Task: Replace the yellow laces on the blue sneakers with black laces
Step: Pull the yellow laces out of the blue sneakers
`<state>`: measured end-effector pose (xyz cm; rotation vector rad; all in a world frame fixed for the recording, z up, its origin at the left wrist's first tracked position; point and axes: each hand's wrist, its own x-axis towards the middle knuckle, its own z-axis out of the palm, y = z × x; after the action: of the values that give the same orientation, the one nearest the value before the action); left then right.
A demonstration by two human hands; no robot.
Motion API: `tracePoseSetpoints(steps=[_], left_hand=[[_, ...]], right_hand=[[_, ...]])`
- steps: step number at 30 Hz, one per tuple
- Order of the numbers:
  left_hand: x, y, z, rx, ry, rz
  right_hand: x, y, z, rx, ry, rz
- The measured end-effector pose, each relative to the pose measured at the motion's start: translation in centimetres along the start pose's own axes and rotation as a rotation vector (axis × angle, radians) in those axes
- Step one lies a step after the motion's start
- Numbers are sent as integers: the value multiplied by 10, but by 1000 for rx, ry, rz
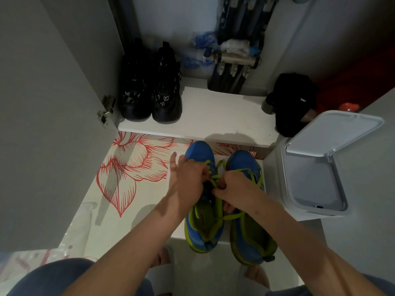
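Two blue sneakers with yellow-green lining stand side by side on the floor, toes pointing away from me: the left sneaker and the right sneaker. A yellow lace runs loose over the left sneaker's tongue and across to the right one. My left hand lies over the left sneaker's lacing and pinches the lace near the eyelets, its outer fingers spread. My right hand grips the lace just beside it. No black laces are in view.
A white bin with its lid up stands close on the right. A low white shelf ahead holds a pair of black shoes and a black cap. A grey cabinet door stands open on the left. The floor mat has a red flower pattern.
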<state>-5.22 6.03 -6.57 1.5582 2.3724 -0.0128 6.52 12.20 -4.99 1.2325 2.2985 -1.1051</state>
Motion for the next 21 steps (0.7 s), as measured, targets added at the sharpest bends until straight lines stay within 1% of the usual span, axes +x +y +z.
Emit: tracePoseSetpoints(steps=[2,4,5,7,9,11,13,14,16,17,21], left_hand=[[0,-7,-4,7,96,-110],[2,-21,-12,-132,200,-255],[3,-28,-15,-222,213,-305],[1,-31,-18,-302,135,-339],[-4,-24,-16,-235,34,-301],[-8,-17,-14,-184,31,-244],[-6,-14,-16,-265,12,-239],[-5,-15,-17,-330,-55,-248],[-4,-19,-18,-471,-256,-253],[-6,-18,-18,-507,-321,-244],[-5,-20,-16,-491,-334,-259]], right_hand=[[1,2,0,7,-7,13],[1,3,-1,8,-8,22],[1,3,-2,8,-10,22],[1,2,-2,0,-20,21],[1,0,-3,-48,20,4],[3,-1,-5,-130,170,-43],[7,-2,-8,-110,318,-140],[10,-3,-7,-76,352,-206],[16,-5,-2,-96,344,-320],[19,-6,3,-149,333,-356],[27,-8,23,-376,348,-374]])
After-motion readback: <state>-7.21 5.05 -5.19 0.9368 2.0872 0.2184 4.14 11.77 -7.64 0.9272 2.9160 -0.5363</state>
